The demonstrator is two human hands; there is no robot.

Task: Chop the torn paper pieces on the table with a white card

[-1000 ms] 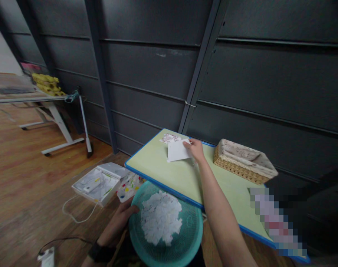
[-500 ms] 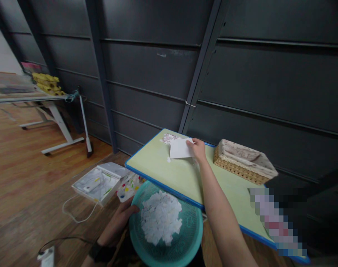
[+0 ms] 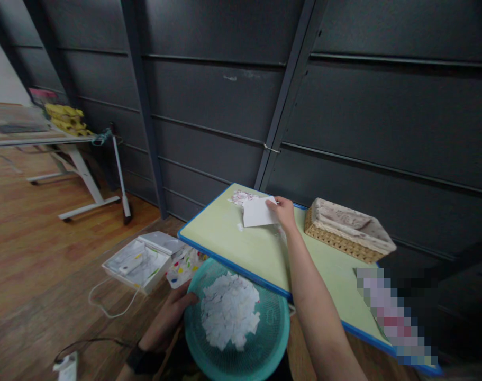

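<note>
My left hand (image 3: 177,306) grips the left rim of a teal plastic basket (image 3: 273,338), its thumb over the edge. Torn white paper scraps (image 3: 229,312) are heaped inside the basket, which sits below the table's front edge. Over the pale green tabletop (image 3: 236,248), my right hand (image 3: 282,211) pinches a white sheet of paper (image 3: 260,212) by its right side. Just behind the sheet lies a small pile of paper bits (image 3: 242,198), partly covered by it. One loose scrap (image 3: 239,227) rests near the sheet's lower left corner.
A cloth-lined woven basket (image 3: 344,246) stands at the table's back right, beside a blurred-out item (image 3: 391,312). On the floor at left are an open white box (image 3: 133,264), a spotted plastic bag (image 3: 181,270) and a power strip (image 3: 68,366). A dark panelled wall (image 3: 209,100) rises behind.
The white sheet has shifted very slightly to the right with my right hand. My left hand and the teal basket stay in place.
</note>
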